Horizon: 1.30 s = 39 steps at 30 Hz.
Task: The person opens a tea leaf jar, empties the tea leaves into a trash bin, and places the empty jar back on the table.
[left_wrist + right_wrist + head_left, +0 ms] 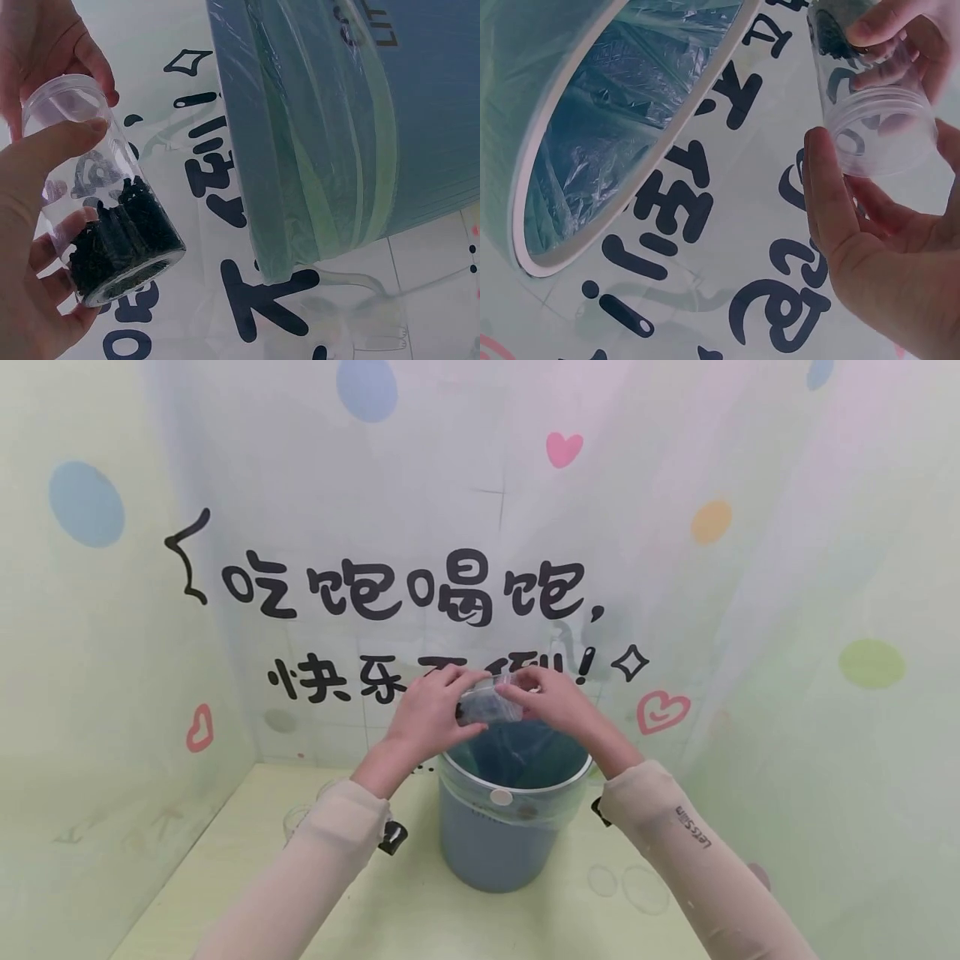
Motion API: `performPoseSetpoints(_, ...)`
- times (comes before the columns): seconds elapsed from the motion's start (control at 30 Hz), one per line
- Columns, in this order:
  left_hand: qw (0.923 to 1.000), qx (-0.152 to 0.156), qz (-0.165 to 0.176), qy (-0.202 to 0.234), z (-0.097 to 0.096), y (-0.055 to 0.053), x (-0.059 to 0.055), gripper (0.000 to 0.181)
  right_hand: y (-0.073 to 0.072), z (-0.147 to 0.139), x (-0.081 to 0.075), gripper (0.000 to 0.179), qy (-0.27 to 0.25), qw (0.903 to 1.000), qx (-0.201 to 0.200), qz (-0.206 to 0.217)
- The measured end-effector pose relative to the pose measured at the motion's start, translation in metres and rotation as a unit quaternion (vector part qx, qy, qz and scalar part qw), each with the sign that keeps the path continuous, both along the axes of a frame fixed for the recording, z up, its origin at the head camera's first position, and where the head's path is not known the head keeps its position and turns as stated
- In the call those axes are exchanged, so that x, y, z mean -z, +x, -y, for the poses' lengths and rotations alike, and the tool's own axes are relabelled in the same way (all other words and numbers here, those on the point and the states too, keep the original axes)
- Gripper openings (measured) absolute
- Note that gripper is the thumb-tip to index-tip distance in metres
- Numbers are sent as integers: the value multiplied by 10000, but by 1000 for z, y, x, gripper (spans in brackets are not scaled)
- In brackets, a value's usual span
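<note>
A clear jar (489, 703) lies tilted between both hands above the opening of a blue-grey trash bin (491, 847). Dark, dry, leaf-like bits (124, 236) sit at its base end, filling part of it. My left hand (429, 714) grips the jar's body, thumb on one side and fingers round the other. At the other end, my right hand (553, 700) holds the clear lid (885, 135) between thumb and fingers. In the right wrist view the lid appears to be on the jar.
A thin greenish bag (615, 142) lines the bin and folds over its white rim (543, 789). The bin stands on a pale yellow surface (360, 902). Behind it rises a wall sheet (450, 485) with black writing and coloured spots; pale side sheets flank it.
</note>
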<state>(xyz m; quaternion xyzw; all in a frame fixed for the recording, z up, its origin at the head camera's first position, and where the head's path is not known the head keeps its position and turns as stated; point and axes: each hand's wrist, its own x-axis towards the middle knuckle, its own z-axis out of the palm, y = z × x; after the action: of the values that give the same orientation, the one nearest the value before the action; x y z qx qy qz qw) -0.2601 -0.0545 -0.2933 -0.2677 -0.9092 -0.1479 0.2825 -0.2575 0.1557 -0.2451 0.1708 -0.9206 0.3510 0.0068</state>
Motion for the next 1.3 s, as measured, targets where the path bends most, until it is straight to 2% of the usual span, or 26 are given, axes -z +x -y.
performPoseSetpoints(0.1, 10000, -8, 50, 52, 1, -1, 1, 69, 1, -2, 1, 49, -159, 9991, -316, -224)
performPoseSetpoints(0.23, 9999, -28, 68, 97, 1, -2, 2, 70, 1, -5, 1, 57, -257, 9968, -616, -437)
performPoseSetpoints(0.33, 9999, -27, 91, 112, 1, -2, 2, 70, 2, -5, 2, 60, -191, 9981, -491, -321)
performPoseSetpoints(0.5, 9999, 6, 128, 74, 1, 0, 1, 70, 3, -2, 2, 60, -30, 9999, -26, 142)
performPoseSetpoints(0.57, 9999, 15, 129, 56, 0, 1, 1, 69, 4, -1, 2, 60, -52, 9997, 34, 249)
performPoseSetpoints(0.93, 9999, 27, 102, 20, 1, 2, 3, 69, 6, -1, 4, 53, -491, 9978, -73, 437)
performPoseSetpoints(1.2, 9999, 2, 138, 77, 2, 1, 5, 70, 7, -2, 6, 56, -596, 9968, -520, 109)
performPoseSetpoints(1.3, 9999, 10, 108, 82, 3, 2, 5, 71, 8, -1, 5, 62, -640, 9968, -473, 103)
